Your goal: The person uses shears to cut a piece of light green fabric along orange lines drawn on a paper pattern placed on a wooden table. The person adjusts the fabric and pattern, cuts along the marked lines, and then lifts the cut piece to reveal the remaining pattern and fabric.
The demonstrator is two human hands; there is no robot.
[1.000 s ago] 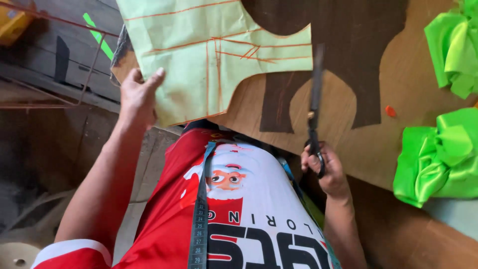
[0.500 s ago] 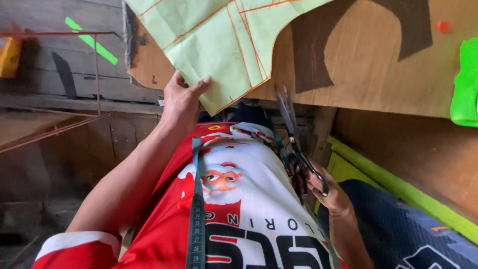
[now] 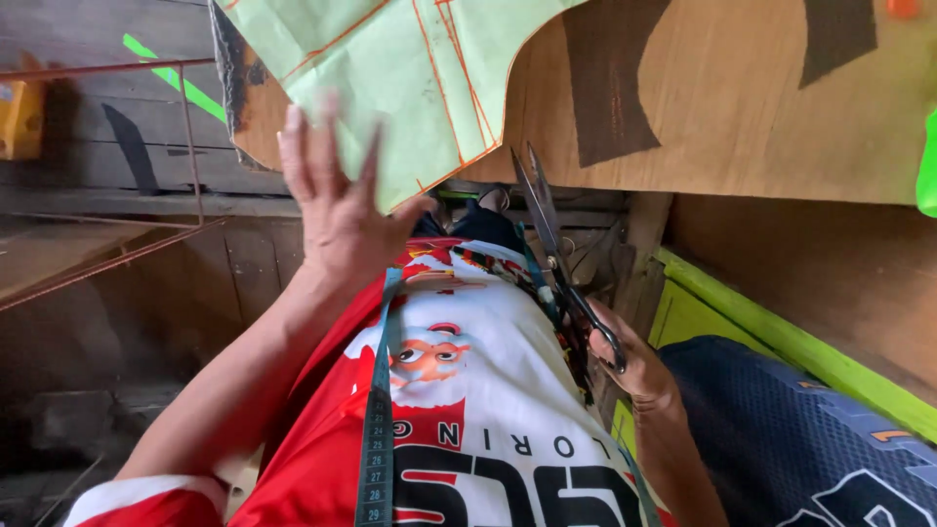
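My left hand [image 3: 337, 200] is raised with fingers spread, just below the hanging corner of a pale green paper pattern [image 3: 410, 88] with orange lines. It holds nothing and sits at the pattern's lower edge. My right hand [image 3: 630, 361] grips the handles of large metal scissors [image 3: 556, 244], blades slightly apart and pointing up toward the pattern's corner at the table's edge. The pattern lies on a wooden table [image 3: 722, 107] with dark brown cut shapes [image 3: 615, 83] on it. A measuring tape [image 3: 376, 420] hangs down over my red and white shirt.
Dark blue fabric [image 3: 810, 439] lies at the lower right beside a bright green board edge [image 3: 781, 332]. A thin metal frame [image 3: 190, 137] and wooden planks stand at the left, with a yellow object [image 3: 21, 117] at the far left. Bright green cloth [image 3: 927, 166] shows at the right border.
The view has tilted down, so the table sits higher in frame. My left hand has let go of the pattern's edge and spread open. The scissors stay in my right hand, lower than before.
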